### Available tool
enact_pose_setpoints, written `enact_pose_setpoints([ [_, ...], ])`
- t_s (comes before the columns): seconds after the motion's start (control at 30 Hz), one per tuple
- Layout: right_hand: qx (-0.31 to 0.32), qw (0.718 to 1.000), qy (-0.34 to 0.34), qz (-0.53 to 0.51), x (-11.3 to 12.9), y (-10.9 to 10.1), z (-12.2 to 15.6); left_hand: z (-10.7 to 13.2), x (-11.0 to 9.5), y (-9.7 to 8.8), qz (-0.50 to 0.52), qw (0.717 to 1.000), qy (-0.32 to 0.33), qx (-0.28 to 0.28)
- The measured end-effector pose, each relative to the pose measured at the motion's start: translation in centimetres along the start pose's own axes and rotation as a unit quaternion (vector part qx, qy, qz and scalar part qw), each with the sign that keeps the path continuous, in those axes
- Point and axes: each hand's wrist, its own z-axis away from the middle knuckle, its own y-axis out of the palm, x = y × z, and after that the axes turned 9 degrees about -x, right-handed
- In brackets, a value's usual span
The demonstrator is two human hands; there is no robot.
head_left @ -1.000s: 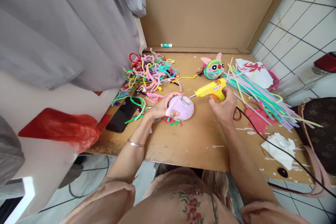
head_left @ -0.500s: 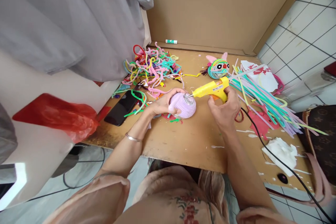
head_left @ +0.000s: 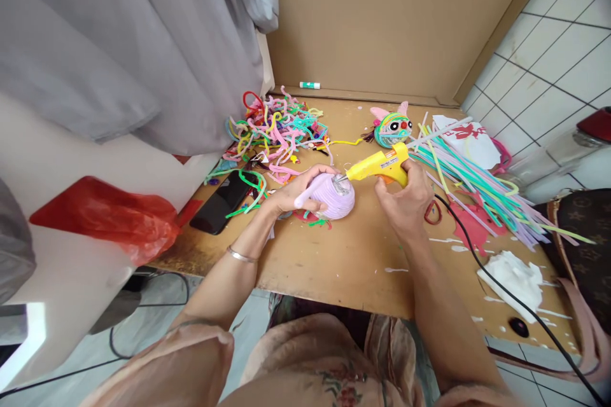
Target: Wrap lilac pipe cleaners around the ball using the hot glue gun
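A lilac, strand-wrapped ball is showing a greyish patch on top, one strand jutting left. A yellow glue gun is pointing left, its metal nozzle sitting at that patch.

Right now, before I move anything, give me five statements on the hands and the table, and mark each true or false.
1. The right hand holds a yellow glue gun. True.
2. The gun's nozzle points away from the lilac ball. False: the nozzle points at the lilac ball.
3. The left hand grips the lilac ball. True.
4. The black phone lies on the right side. False: the black phone lies on the left.
5. A striped ball with pink ears sits on the table. True.
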Motion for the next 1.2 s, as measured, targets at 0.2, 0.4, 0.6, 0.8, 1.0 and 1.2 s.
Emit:
enact_pose_setpoints([
  [0.2,0.010,1.000,-0.013,0.007,0.13,-0.21,0.07,0.01,0.13,0.01,0.003,1.000,0.003,0.005],
  [0.4,0.013,1.000,-0.026,0.008,0.13,-0.14,0.09,-0.13,0.53,-0.13,-0.009,1.000,0.024,-0.001],
  [0.6,0.018,0.999,-0.038,0.000,0.03,-0.31,0.03,0.07,-0.01,-0.13,-0.003,1.000,-0.007,0.007],
  [0.8,0.022,0.999,-0.035,0.003,0.19,-0.29,0.00,0.05,0.26,-0.12,0.006,1.000,0.004,0.005],
  [1.0,0.022,0.999,-0.035,-0.001,0.14,-0.32,0.06,0.04,0.17,-0.11,0.012,1.000,-0.004,0.008],
  [1.2,0.016,0.999,-0.035,0.012,0.22,-0.38,-0.07,0.07,0.05,-0.02,0.016,1.000,-0.005,0.003],
])
